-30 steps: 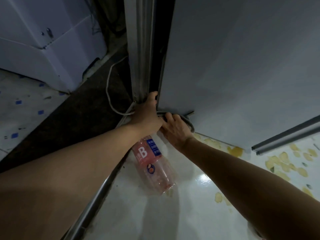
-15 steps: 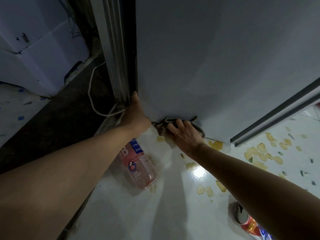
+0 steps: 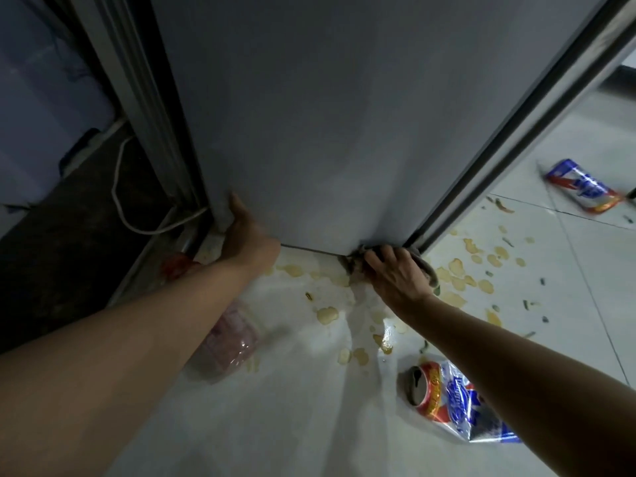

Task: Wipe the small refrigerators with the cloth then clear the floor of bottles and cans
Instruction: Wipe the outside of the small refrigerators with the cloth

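A person crouches at the foot of a small pale-grey metal refrigerator [image 3: 309, 115], wiping its bottom edge above a glossy white tiled floor [image 3: 275, 425] spotted with yellowish spills [image 3: 327, 315]. At far left a white power cable [image 3: 118, 187] loops just behind the cabinet; a damp wipe straying that way could be a hazard. The left hand [image 3: 242, 232] braces the left lower corner, thumb up the edge, its grip partly wrapped round the corner and holding nothing else. Under that forearm lies a clear pink plastic bottle [image 3: 229, 339], easily knocked and sent rolling. The right hand [image 3: 395, 273], palm down with fingers spread, presses a crumpled grey-brown cloth [image 3: 354, 265] into the right lower corner, its grip flat on the fabric. Close beside that arm, a red-and-blue drink can [image 3: 444, 397] lies on its side, mouth open, liable to dribble if nudged; 1 more can [image 3: 581, 185] rests well apart at far right. Wet tiles could make any shift of weight slip.
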`<move>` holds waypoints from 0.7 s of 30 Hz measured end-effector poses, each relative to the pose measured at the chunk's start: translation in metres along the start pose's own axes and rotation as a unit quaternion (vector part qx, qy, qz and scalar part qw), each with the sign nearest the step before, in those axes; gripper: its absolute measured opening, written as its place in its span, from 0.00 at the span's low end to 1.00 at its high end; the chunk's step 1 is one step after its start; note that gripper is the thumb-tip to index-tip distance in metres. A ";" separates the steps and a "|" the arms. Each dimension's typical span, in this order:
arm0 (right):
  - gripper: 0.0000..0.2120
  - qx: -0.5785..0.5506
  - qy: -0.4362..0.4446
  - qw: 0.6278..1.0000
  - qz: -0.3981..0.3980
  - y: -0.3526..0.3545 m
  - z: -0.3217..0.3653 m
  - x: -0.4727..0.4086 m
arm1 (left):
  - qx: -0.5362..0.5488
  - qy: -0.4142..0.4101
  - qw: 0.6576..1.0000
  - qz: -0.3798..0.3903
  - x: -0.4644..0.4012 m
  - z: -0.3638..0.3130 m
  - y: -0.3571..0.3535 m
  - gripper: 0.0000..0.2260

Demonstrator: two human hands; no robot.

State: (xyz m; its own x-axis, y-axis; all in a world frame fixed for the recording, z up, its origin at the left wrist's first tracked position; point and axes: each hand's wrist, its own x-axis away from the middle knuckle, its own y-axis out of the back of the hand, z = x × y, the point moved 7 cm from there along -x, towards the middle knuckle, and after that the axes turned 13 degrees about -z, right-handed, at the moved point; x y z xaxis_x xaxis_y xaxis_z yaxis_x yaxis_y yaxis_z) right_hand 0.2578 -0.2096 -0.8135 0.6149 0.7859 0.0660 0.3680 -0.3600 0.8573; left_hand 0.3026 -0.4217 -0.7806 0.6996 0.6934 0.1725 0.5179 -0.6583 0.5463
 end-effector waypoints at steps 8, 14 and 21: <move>0.25 0.004 -0.023 1.000 0.002 -0.016 -0.032 0.036 | 0.028 0.086 0.995 0.038 0.033 -0.038 -0.040 0.38; 0.17 0.021 -0.017 0.998 -0.055 -0.011 -0.039 0.042 | -0.026 0.034 0.998 0.048 0.047 -0.050 -0.045 0.41; 0.14 0.026 0.007 0.981 -0.193 0.016 -0.075 0.053 | -0.009 0.012 0.996 0.082 0.055 -0.070 -0.058 0.40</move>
State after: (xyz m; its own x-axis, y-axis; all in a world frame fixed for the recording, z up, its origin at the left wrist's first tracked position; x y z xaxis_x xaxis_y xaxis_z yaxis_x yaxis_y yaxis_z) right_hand 0.2443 -0.1357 -0.7582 0.4140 0.8749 -0.2512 0.6065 -0.0593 0.7928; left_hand 0.2773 -0.3249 -0.7454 0.7624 0.5832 0.2805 0.3880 -0.7588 0.5231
